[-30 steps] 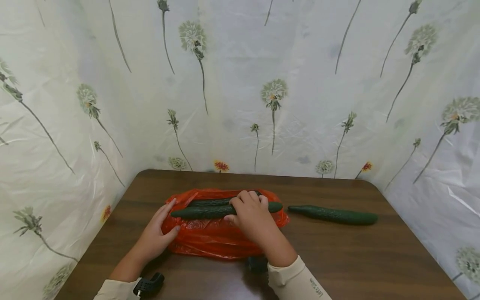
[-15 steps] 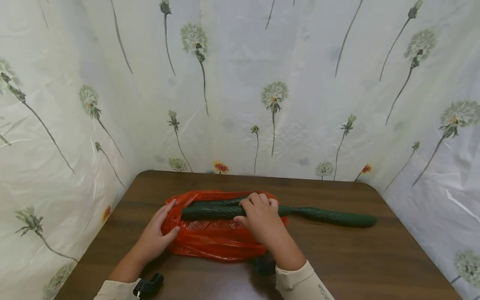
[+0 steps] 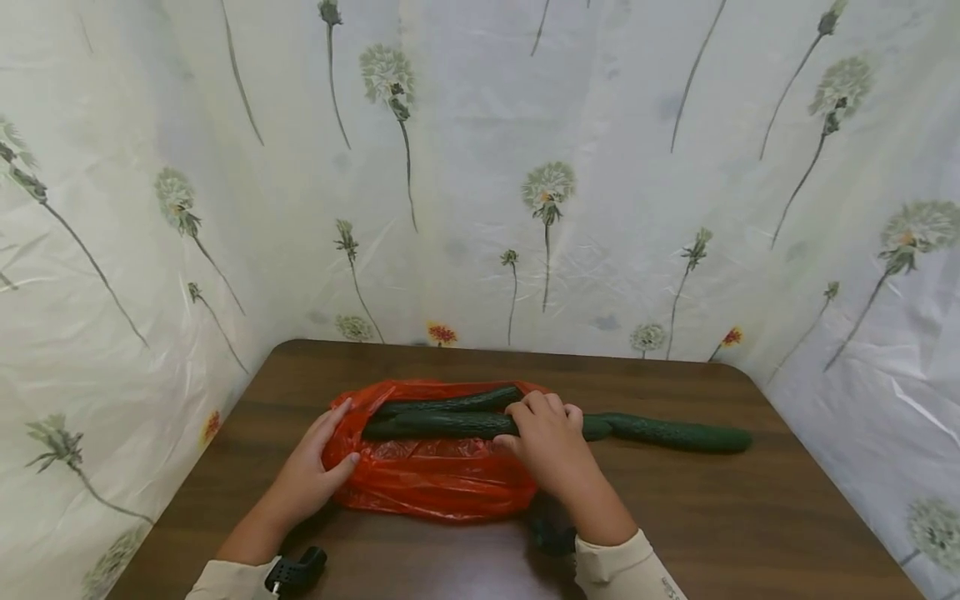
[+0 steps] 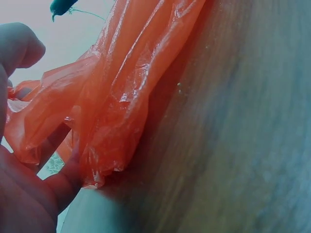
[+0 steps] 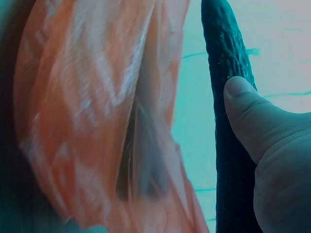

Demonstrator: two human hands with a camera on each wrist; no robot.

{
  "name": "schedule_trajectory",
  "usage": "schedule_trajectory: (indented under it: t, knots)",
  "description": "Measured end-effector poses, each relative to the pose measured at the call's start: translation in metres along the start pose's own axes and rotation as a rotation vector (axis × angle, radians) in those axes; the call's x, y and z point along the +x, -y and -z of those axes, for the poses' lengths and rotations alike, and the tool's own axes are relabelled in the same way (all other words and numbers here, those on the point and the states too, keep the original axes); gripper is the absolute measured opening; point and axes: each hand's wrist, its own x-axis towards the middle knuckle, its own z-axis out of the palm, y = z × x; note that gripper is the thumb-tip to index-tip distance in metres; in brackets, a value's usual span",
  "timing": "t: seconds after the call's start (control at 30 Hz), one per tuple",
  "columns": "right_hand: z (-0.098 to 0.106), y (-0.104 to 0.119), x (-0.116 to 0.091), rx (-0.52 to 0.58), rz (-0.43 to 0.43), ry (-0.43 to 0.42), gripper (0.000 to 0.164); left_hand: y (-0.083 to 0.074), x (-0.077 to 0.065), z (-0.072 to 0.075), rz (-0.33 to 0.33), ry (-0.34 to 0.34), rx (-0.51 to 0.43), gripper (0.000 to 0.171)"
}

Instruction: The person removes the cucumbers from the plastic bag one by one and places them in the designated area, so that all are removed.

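My right hand [image 3: 545, 433] grips a long dark green cucumber [image 3: 450, 426] from above, near its right end. In the right wrist view the thumb lies along the side of this cucumber [image 5: 235, 189]. The cucumber lies over the crumpled red plastic bag [image 3: 438, 479], its right part reaching past the bag. Behind it, another cucumber [image 3: 491, 399] shows in the bag opening. My left hand [image 3: 318, 458] rests at the bag's left end with thumb and fingers spread apart. The left wrist view shows its fingers against the thin plastic [image 4: 116, 111].
A further cucumber [image 3: 678, 434] lies on the brown wooden table [image 3: 675, 525] to the right, overlapped by the gripped one's end in the head view. Flower-print sheeting [image 3: 465, 167] hangs behind and beside the table. A black wrist strap [image 3: 296, 571] sits on the left forearm.
My right hand has moved to the right, drawing the gripped cucumber with it so its right end passes the bag's edge. The cucumber behind shows more. My left hand has stayed put.
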Motion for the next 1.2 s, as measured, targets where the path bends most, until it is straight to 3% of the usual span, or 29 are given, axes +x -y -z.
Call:
schedule_trajectory:
  t: [0.43,0.6,0.77,1.2]
  knots:
    - [0.002,-0.033,-0.018,0.044,-0.063,0.006,0.043,-0.002,-0.003,-0.002,0.045,0.013,-0.045,0.082]
    - [0.004,-0.048,-0.021,0.083,-0.125,-0.008,0.046,0.000,-0.001,0.001,0.032,0.012,-0.040,0.082]
    - [0.005,-0.063,-0.025,0.090,-0.133,-0.058,0.044,0.001,0.001,0.002,0.019,0.006,-0.029,0.079]
    - [0.015,-0.097,-0.044,0.002,-0.140,-0.055,0.045,0.003,0.001,0.002,-0.033,-0.018,-0.006,0.070]
